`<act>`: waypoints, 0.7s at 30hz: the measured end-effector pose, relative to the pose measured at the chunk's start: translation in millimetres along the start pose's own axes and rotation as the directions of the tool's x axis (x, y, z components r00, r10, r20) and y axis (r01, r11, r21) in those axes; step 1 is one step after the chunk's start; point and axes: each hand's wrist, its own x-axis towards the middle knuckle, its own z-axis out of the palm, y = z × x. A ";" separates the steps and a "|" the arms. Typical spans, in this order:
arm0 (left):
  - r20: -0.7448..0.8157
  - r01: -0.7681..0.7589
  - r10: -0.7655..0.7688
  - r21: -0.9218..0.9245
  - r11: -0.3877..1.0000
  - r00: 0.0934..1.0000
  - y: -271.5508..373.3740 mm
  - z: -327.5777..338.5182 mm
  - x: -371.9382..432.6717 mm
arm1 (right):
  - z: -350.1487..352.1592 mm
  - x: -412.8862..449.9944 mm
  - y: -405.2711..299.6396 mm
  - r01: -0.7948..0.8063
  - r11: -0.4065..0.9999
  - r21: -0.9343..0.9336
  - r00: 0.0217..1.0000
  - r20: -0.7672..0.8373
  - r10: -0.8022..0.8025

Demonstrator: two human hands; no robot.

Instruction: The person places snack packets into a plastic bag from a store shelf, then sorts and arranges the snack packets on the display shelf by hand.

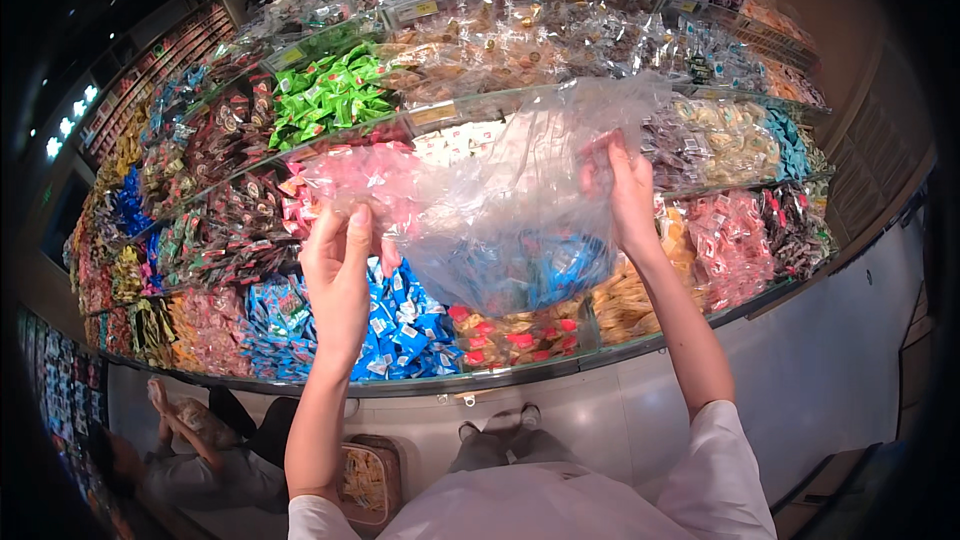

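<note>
A large clear plastic bag [495,217] is stretched between my two hands above tiers of wrapped snacks. My left hand [336,270] pinches its left side between thumb and fingers. On the opposite side my right hand [631,191] grips the bag, some of its fingers behind or inside the film. Blue shows through the lower part of the bag; I cannot tell whether those packets are in it or behind it. Below my left hand lie blue snack packets [401,322]. Pink packets [375,180] and white packets [457,142] are behind the bag.
Clear dividers part the tiered display, with green packets [334,97] higher up and red-and-gold packets [517,337] near the front rim [525,375]. At lower left a person [217,472] holds a clear bag. A basket [367,480] of packets stands on the floor beside me.
</note>
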 end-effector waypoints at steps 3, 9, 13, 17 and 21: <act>0.029 0.147 -0.148 0.028 0.989 0.989 -35.1 8.1 -5.9 | -10.8 3.3 44.0 -0.050 0.996 -0.072 0.998 -0.033 0.048; 0.184 0.368 -0.344 -0.121 0.922 0.921 -66.3 4.5 -22.1 | -55.8 -10.7 75.5 -0.210 0.955 -0.211 0.973 0.055 0.226; 0.270 0.223 -0.303 0.290 0.931 0.914 -48.8 -3.0 7.1 | -68.6 -11.7 43.3 -0.173 0.961 -0.217 0.947 0.232 0.223; 0.467 -0.174 -0.038 0.401 0.899 0.884 -13.7 9.3 23.8 | -46.7 -26.5 -2.5 0.155 0.875 -0.458 0.987 0.111 -0.116; 0.595 -0.188 -0.226 0.552 0.813 0.771 -11.5 14.2 11.7 | -8.8 -57.5 -38.4 0.709 0.250 -0.659 0.685 0.562 -0.464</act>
